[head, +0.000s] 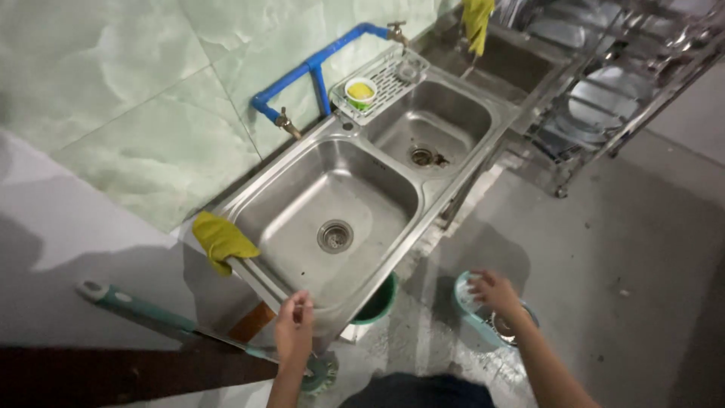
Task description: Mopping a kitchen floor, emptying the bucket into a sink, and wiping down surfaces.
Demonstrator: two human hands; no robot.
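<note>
Head view, looking down on a steel double sink (pixel 423 198) set against a pale green tiled wall. The left hand (pixel 293 332) is at the near rim of the larger near basin, fingers bunched together at the steel edge; whether they pinch anything I cannot tell. The right hand (pixel 495 293) reaches down to a light blue basin (pixel 472 319) on the grey floor just right of the sink, fingers curled loosely over its rim, touching it. A green bucket (pixel 380 301) sits under the near corner of the sink, between the two hands. A yellow cloth (pixel 221 240) hangs over the sink's left edge. On the far side, a white rack (pixel 387 85) holds a small bowl with a yellow sponge (pixel 360 91). A teal-handled mop (pixel 151 316) lies on the floor at near left. A blue pipe (pixel 313 64) with brass taps runs along the wall
</note>
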